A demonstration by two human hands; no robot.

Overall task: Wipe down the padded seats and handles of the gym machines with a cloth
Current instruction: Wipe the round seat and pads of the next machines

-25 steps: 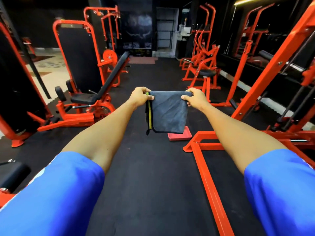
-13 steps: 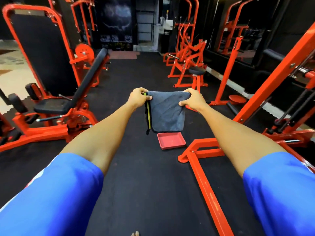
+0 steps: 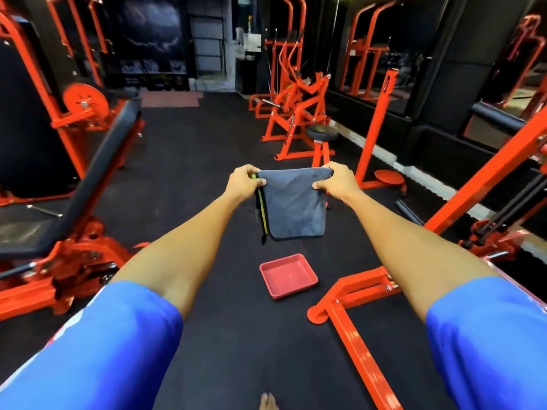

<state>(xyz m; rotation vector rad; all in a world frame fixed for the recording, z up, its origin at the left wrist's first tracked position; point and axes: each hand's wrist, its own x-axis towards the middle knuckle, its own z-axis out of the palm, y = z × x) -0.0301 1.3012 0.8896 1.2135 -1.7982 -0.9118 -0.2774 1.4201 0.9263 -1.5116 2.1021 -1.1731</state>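
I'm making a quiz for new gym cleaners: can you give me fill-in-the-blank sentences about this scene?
The left hand and right hand each pinch a top corner of a grey ___.
On the black floor ahead lies a shallow red ___.
The person's sleeves are ___.
Missing: cloth, tray, blue.

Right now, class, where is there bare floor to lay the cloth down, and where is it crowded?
Free: the black floor nearest us, between the bench machine and the orange floor frame; also the aisle beyond the cloth, between that bench machine and the round-seat machine. Crowded: the right side, around the frame and red tray.
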